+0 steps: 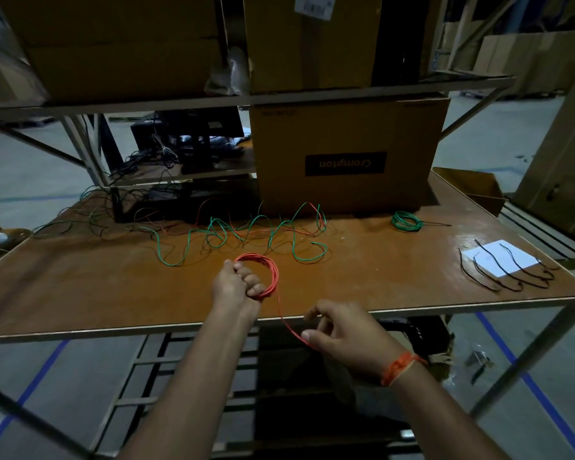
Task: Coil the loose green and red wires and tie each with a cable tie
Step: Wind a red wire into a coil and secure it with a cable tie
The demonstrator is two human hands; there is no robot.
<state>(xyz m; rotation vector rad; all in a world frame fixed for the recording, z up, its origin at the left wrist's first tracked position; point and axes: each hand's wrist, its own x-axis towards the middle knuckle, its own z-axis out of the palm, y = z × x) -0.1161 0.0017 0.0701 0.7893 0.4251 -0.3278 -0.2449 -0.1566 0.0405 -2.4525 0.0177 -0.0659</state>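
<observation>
My left hand [236, 282] grips a red wire coil [273, 273] just above the table's front part. A loose red tail [287, 323] runs from the coil down past the table edge to my right hand [342, 333], which pinches it between thumb and fingers. Loose green wire [246, 237] lies tangled across the table's middle, mixed with thin red strands. A finished green coil [406, 221] with a black tie sticking out rests at the back right. Several black cable ties [508, 273] lie at the right, partly on a white paper [502, 257].
A brown wooden table [113, 287] carries a cardboard box [346, 154] at the back centre. Dark electronics and black cables [166, 180] sit at the back left. A metal shelf [246, 97] with more boxes hangs overhead. A small open carton [475, 187] stands at the far right.
</observation>
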